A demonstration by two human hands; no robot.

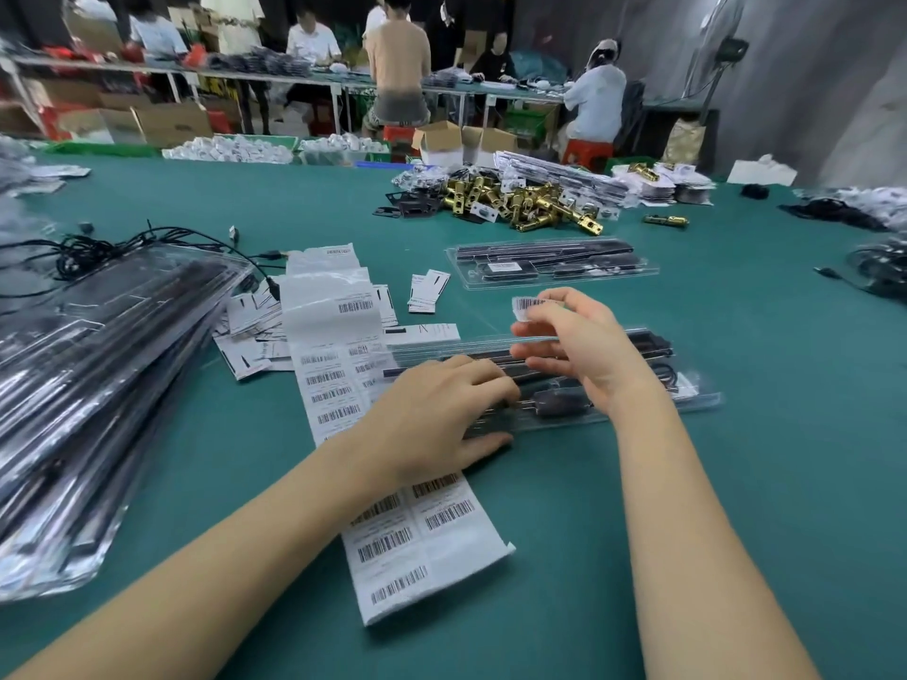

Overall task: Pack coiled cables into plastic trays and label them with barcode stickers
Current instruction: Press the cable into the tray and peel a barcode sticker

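Right grip (569,336) pinched a barcode sticker (527,306) above the plastic tray (638,400); left grip (441,414), fingers spread, pressed the tray's near end.

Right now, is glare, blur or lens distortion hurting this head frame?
Head view: glare streaks the stacked trays; wide-angle bending curves the table edges; the right hand and its barcode sticker look slightly soft; background workers are unsharp.

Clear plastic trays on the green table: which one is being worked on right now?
The nearer clear plastic tray, under both hands; the left hand presses it. The farther clear tray lies untouched.
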